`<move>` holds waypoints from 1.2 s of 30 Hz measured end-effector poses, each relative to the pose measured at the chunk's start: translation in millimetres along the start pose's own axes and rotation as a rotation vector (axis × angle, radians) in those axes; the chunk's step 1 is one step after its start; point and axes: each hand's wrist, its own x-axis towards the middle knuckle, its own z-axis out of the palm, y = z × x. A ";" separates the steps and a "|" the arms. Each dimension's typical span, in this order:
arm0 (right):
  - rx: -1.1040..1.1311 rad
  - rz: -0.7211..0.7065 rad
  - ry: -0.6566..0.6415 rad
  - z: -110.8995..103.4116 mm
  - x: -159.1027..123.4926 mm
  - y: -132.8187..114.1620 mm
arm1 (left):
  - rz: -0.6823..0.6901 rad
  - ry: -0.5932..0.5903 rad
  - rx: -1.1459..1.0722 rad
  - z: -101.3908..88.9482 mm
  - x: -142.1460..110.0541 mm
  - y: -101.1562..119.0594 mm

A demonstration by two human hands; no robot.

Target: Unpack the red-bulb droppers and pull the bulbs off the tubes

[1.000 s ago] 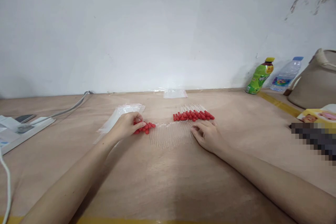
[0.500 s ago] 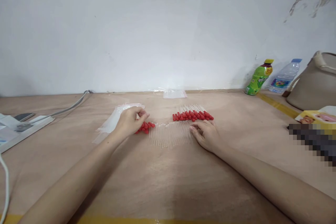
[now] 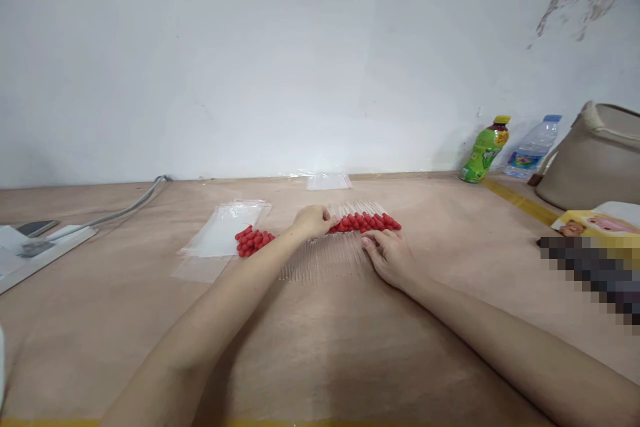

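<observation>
Thin clear tubes (image 3: 320, 260) lie side by side in a row on the brown table. Behind them, red rubber bulbs (image 3: 367, 221) form a second row, with clear tubes running back from them. My left hand (image 3: 313, 221) is at the left end of this row, its thumb and fingers pinched on a red bulb, mostly hidden by the hand. Curled at the right end of the clear tubes, my right hand (image 3: 393, 255) has thumb and forefinger close together; what lies between them is too fine to make out. A loose pile of red bulbs (image 3: 251, 241) sits left of my left forearm.
Clear plastic bags (image 3: 220, 233) are stacked left of the bulb pile; another bag (image 3: 329, 181) lies by the wall. At the right stand a green bottle (image 3: 485, 150), a clear water bottle (image 3: 534, 147) and a taupe bag (image 3: 585, 160). A grey cable (image 3: 135, 203) crosses the left side.
My left hand has moved right, from over the loose pile of red bulbs to the left end of the bulb row. My right hand has stayed nearly still; the view has shifted slightly.
</observation>
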 end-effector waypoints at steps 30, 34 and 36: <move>0.155 -0.095 0.099 -3.9 0.1 -0.6 | 0.348 0.443 -0.186 0.0 -109.0 -46.7; 0.085 -0.272 0.073 -11.2 -1.7 -10.3 | 0.446 0.440 -0.169 7.6 -105.0 -39.7; 0.040 -0.354 0.022 -12.0 -3.0 -15.6 | 0.507 0.421 -0.160 10.7 -104.9 -36.6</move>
